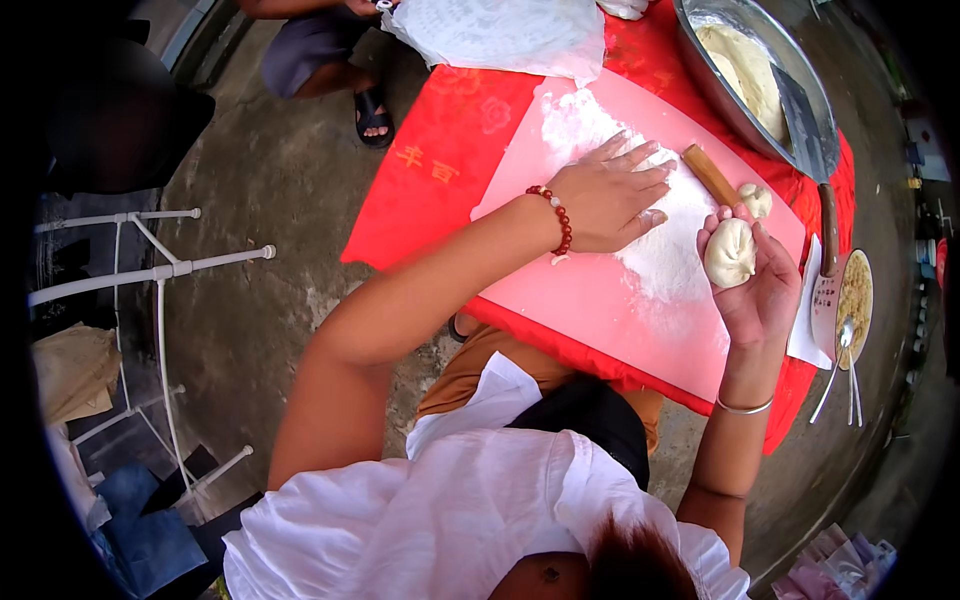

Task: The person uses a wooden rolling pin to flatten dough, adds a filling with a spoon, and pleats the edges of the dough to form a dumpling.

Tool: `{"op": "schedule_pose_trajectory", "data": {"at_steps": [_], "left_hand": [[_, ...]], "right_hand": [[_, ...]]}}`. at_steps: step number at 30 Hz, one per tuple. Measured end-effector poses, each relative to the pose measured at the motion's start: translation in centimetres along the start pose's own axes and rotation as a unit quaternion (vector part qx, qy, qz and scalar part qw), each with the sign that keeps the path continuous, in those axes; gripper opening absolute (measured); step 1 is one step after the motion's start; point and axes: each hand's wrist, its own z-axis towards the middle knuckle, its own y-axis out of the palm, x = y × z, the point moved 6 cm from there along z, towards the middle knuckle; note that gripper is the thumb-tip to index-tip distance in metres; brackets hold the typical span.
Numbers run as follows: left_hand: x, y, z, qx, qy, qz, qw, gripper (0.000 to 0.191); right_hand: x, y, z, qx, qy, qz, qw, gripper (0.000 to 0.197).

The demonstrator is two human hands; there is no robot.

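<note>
My left hand [616, 196] lies palm down on the floured pink mat [544, 289], fingers spread and nothing held. White flour [667, 251] is scattered under and around it. Palm up over the mat's right side, my right hand [765, 296] cradles a pleated dough bun [730, 253] between thumb and fingers. Just beyond those fingertips sits a smaller pleated lump of dough [754, 201]. A wooden rolling pin [709, 174] rests beside it, its near end partly hidden by the right fingers.
A metal basin [814, 82] holds dough [739, 71]; a cleaver [806, 124] lies across its rim. At right stands a bowl of filling [855, 300] with a spoon and chopsticks. White sheeting [502, 34] covers the far end of the red tablecloth [442, 150]. Another person crouches there.
</note>
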Motion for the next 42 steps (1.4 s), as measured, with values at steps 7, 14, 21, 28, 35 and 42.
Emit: {"op": "schedule_pose_trajectory", "data": {"at_steps": [7,14,21,28,35,42], "left_hand": [[-4.9,-1.9,-3.3,0.032,-0.065,0.132,0.989,0.055],[-6.4,-2.2,-3.0,0.061,-0.139,0.145,0.978,0.056],[-1.3,-2.3,-8.5,-0.044,-0.012,0.082,0.996,0.058],[3.3,-0.3,-8.7,0.007,-0.091,0.097,0.991,0.066],[2.8,1.3,0.4,0.101,-0.057,0.052,0.992,0.061],[-6.0,-1.7,-2.7,0.042,-0.069,0.122,0.989,0.053]], "right_hand": [[0.2,0.5,-0.1,-0.102,0.016,0.011,0.995,0.031],[0.6,0.6,-0.1,-0.020,-0.002,-0.011,1.000,0.031],[0.4,0.6,-0.6,-0.036,-0.002,-0.022,0.999,0.030],[0.8,0.4,-0.8,-0.050,0.003,-0.021,0.999,0.029],[0.7,0.6,-1.2,-0.038,0.009,-0.013,0.999,0.031],[0.8,0.7,-0.9,-0.084,0.025,-0.003,0.996,0.034]]}}
